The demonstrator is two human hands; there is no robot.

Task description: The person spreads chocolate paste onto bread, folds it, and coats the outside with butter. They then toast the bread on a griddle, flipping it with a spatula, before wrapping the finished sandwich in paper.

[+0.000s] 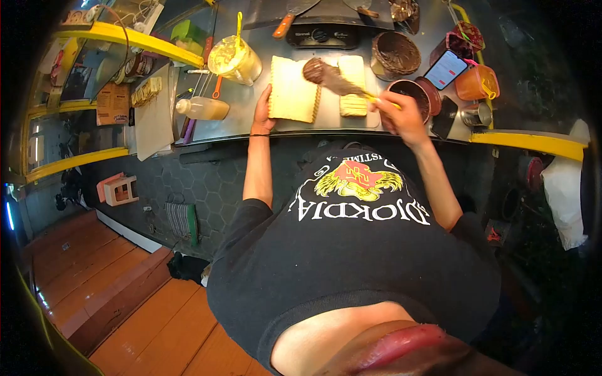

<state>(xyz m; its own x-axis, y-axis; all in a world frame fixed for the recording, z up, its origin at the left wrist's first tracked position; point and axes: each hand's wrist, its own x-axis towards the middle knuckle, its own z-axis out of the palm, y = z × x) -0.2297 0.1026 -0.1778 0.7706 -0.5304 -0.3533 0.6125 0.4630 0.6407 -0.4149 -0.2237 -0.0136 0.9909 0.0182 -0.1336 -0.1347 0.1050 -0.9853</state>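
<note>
Occupying the left part of the metal worktop [241, 105] is a squeeze bottle [207, 109] with pale contents; whether it stands or lies is hard to tell. Just to its right and farther back is a tub [250, 70] of creamy yellow spread, with a yellow-handled utensil [239, 28] sticking up from it. Next comes the left hand [263, 116], which holds the near left edge of a large bread slab [291, 91]; how tightly the fingers close on it cannot be told. The slab lies near the front of the worktop, its pale face up. Behind it, at the far side, are a wooden-handled scraper [283, 26] and a dark control knob [321, 34]. Over the right side of the slab hangs the chocolate-coated head of a spatula [343, 84]; whether it touches the bread is unclear. Its blade reaches across a second bread piece [352, 70] to the right hand [404, 117], whose fingers are closed around the yellow handle. Beyond that hand sits a chocolate-smeared tub [386, 70], and just right of it a reddish tub [432, 95]. Farther right are a lit phone [446, 69], an orange container [475, 83] and, nearer, a metal cup [478, 115].
</note>
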